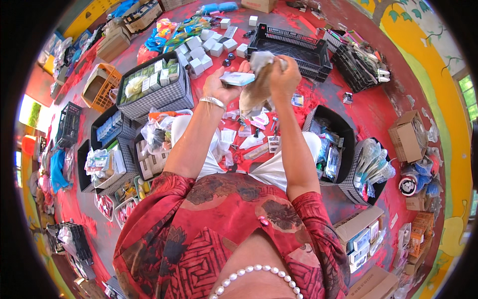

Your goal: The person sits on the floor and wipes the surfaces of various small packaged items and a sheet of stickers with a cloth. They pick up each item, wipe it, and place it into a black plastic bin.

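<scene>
Held out over the floor, my left hand [217, 88] has its fingers round a small flat white and pale-blue box [237, 78]; a silver bangle is on that wrist. Beside it, my right hand [285, 79] is closed on a crumpled beige and grey cloth [259, 87], which hangs down close to the box. Whether the cloth touches the box I cannot tell. Below both hands, small packets and paper cards [255, 130] lie scattered on the red and grey floor.
Ahead stand a black plastic crate [294, 39] and many small white boxes [216, 49]. A patterned grey basket [164, 99] of green-white boxes is at left. To the right are another basket [350, 130] of packets and a basket of bagged utensils [371, 159]. An open cardboard box [407, 133] lies beyond.
</scene>
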`<action>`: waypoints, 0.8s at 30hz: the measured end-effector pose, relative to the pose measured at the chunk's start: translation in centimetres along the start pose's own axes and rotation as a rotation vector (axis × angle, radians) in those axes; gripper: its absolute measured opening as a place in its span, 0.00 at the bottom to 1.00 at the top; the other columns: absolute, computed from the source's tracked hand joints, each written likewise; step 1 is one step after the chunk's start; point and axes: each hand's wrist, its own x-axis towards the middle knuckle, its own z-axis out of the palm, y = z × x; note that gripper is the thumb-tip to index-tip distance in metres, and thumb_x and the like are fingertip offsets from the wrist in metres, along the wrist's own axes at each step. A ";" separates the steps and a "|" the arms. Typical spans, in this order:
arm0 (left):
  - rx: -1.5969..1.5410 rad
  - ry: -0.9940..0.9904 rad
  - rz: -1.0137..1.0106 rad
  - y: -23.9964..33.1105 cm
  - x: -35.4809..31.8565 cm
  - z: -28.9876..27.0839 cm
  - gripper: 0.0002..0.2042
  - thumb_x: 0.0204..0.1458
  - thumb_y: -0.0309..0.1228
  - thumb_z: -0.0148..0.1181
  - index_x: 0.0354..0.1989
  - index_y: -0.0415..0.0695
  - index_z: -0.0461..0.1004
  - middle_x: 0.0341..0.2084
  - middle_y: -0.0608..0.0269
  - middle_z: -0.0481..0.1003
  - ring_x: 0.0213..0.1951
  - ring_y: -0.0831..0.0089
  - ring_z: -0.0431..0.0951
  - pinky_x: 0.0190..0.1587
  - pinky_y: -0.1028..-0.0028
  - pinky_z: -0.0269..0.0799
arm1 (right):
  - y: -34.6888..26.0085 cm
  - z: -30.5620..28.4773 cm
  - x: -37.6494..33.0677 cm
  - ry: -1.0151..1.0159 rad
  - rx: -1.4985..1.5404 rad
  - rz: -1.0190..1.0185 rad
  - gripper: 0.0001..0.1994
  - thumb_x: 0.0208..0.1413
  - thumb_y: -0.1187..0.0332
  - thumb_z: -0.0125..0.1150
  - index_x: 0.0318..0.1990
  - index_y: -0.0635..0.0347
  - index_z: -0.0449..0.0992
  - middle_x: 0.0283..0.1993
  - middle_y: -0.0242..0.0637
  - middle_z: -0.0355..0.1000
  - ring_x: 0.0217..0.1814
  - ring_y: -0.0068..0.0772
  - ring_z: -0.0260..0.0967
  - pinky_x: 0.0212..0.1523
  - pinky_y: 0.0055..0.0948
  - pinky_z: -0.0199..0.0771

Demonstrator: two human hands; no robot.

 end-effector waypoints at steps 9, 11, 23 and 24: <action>0.515 -0.277 0.160 1.2 1.3 -0.9 0.20 0.48 0.46 0.57 0.38 0.40 0.70 0.26 0.60 0.73 0.30 0.69 0.72 0.37 0.68 0.73 | -1.1 -2.4 1.2 0.080 0.649 0.507 0.07 0.51 0.70 0.56 0.29 0.67 0.72 0.25 0.28 0.68 0.25 0.15 0.60 0.26 0.17 0.63; 0.651 -0.227 0.317 1.2 1.9 -1.2 0.20 0.49 0.46 0.57 0.39 0.41 0.70 0.26 0.60 0.73 0.29 0.70 0.73 0.35 0.71 0.73 | -2.8 -3.0 1.3 0.064 0.687 0.499 0.07 0.51 0.70 0.57 0.29 0.65 0.72 0.25 0.29 0.68 0.25 0.16 0.61 0.27 0.19 0.63; 1.119 -0.209 0.173 -1.1 -0.2 -1.7 0.19 0.59 0.47 0.37 0.34 0.43 0.68 0.20 0.65 0.69 0.19 0.76 0.69 0.22 0.77 0.68 | -4.5 1.3 2.4 -0.292 -0.104 -0.309 0.05 0.47 0.66 0.59 0.29 0.57 0.73 0.29 0.39 0.70 0.30 0.46 0.69 0.30 0.37 0.67; 1.040 -0.351 -0.007 -0.8 -0.7 -1.6 0.19 0.59 0.47 0.37 0.32 0.43 0.67 0.18 0.66 0.67 0.17 0.78 0.65 0.18 0.79 0.65 | -3.9 1.7 3.3 -0.264 -0.147 -0.301 0.06 0.47 0.66 0.59 0.29 0.57 0.74 0.29 0.39 0.70 0.30 0.46 0.69 0.30 0.36 0.67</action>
